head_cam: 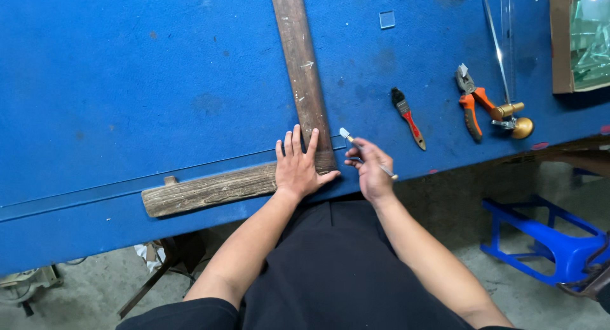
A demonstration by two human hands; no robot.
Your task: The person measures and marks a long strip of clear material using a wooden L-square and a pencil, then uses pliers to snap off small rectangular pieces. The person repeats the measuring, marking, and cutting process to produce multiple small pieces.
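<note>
Now the left hand is pressing flat, fingers spread, on the brown wooden T-shaped ruler; just beside it, the right hand is pinching a thin silver glass cutter.

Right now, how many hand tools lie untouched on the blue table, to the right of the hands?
3: a small brush nearest the right hand, orange-handled pliers beside it, and a brass-knobbed cutter farthest right. Others may lie out of view.

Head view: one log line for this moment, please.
left hand flat on wooden square | right hand holds glass cutter | blue table
</note>
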